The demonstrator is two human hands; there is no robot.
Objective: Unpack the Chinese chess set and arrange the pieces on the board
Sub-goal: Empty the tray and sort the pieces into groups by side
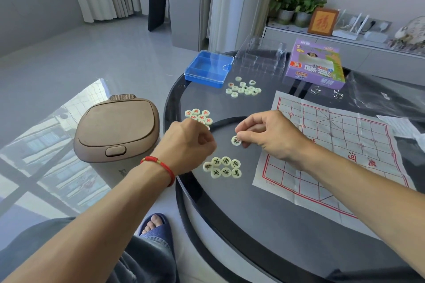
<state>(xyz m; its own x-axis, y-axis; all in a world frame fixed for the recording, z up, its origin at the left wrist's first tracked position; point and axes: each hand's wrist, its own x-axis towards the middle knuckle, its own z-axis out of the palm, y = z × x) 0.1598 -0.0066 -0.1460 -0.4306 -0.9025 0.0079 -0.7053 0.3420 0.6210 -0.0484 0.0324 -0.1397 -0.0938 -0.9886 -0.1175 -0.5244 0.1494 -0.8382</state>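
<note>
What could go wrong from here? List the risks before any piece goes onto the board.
1. The paper board is creased and does not lie flat, so pieces set on it may tilt or slide off their points.
2. The red-marked pile sits close to the table's edge, right beside the left hand; a nudge could knock pieces to the floor.
3. The right hand only pinches the black-marked piece by its rim; it might slip.
</note>
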